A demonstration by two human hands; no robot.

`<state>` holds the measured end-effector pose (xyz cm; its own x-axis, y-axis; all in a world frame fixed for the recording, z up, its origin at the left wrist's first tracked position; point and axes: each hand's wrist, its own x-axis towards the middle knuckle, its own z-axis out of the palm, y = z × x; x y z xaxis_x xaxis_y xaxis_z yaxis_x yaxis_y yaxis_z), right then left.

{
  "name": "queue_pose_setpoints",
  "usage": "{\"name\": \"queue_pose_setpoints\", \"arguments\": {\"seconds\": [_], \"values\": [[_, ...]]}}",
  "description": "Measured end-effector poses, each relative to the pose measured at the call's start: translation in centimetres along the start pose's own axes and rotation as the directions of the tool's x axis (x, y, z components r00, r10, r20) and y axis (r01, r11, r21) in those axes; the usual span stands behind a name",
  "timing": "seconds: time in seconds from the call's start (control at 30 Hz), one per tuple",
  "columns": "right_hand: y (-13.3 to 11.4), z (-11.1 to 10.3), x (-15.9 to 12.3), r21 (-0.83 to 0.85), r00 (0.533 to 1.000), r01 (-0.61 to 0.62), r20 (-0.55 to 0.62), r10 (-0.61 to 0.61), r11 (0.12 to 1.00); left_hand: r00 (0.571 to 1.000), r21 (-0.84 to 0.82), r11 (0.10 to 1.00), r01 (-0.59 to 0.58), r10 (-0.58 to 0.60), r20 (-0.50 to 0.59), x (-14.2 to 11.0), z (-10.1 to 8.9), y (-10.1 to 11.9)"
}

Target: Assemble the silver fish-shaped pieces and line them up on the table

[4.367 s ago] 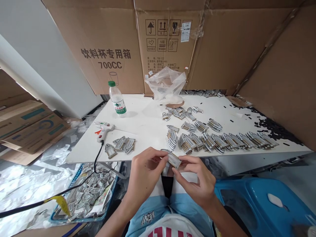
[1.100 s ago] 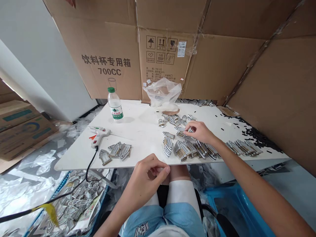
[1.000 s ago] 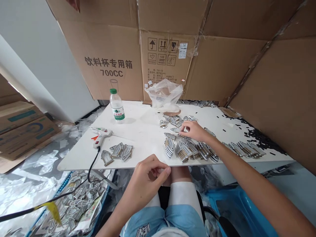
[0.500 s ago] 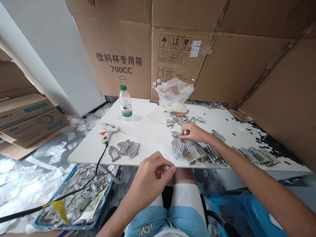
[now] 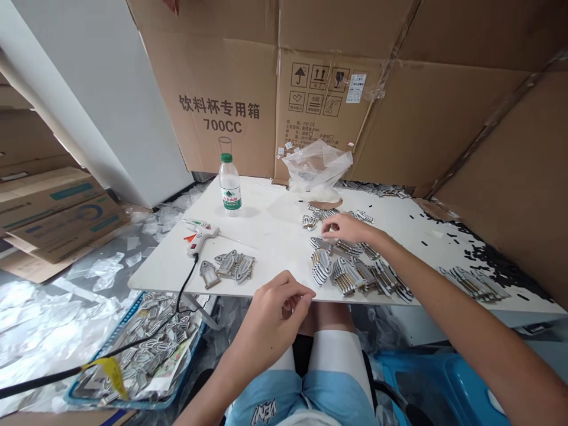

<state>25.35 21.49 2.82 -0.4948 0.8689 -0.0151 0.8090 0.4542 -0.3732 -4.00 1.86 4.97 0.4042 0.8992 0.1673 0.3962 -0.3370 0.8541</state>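
Note:
My left hand (image 5: pixel 277 313) hovers in front of the table edge above my lap, thumb and index fingertip pinched together. Whatever may be between them is too small to make out. My right hand (image 5: pixel 346 228) reaches over the table with curled fingers, between a back cluster of small grey arched frame-like pieces (image 5: pixel 309 221) and a front group. Its fingertips are close to a grey piece (image 5: pixel 320 244); what they hold, if anything, is hidden. Closer to me lie overlapping rows of the grey pieces with gold-coloured bars (image 5: pixel 344 277).
At the left are a glue gun (image 5: pixel 202 238), a green-capped bottle (image 5: pixel 231 192) and several loose pieces (image 5: pixel 227 265). A plastic bag (image 5: pixel 317 168) stands at the back. Black strips (image 5: pixel 483 254) litter the right side. A blue basket (image 5: pixel 177 387) of pieces sits below left.
The right hand has moved slightly back and left, uncovering more grey pieces beneath it. The left hand keeps its pinch almost in place. The whole view has shifted a little.

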Motion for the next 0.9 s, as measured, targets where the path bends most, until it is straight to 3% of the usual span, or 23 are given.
{"name": "queue_pose_setpoints", "arguments": {"seconds": [0.13, 0.4, 0.7, 0.9], "values": [[-0.7, 0.4, 3.7, -0.080, 0.988, -0.129, -0.100, 0.121, 0.988, 1.000, -0.007, 1.000, -0.011, 0.011, 0.001, -0.2, -0.4, -0.1], [-2.5, 2.0, 9.2, -0.303, 0.955, -0.295, -0.110, 0.275, 0.906, 0.997, -0.006, 1.000, -0.001, 0.001, -0.072, -0.6, -1.3, -0.2], [-4.7, 3.0, 9.6, -0.359, 0.939, -0.336, -0.053, 0.340, 0.871, 0.997, -0.064, 0.998, 0.029, -0.034, -0.076, -0.8, -2.2, 0.1], [-6.1, 1.1, 8.3, -0.178, 0.922, -0.369, -0.191, 0.336, 0.912, 0.994, -0.132, 0.990, 0.047, -0.059, -0.093, -1.1, -2.3, 0.1]]}}
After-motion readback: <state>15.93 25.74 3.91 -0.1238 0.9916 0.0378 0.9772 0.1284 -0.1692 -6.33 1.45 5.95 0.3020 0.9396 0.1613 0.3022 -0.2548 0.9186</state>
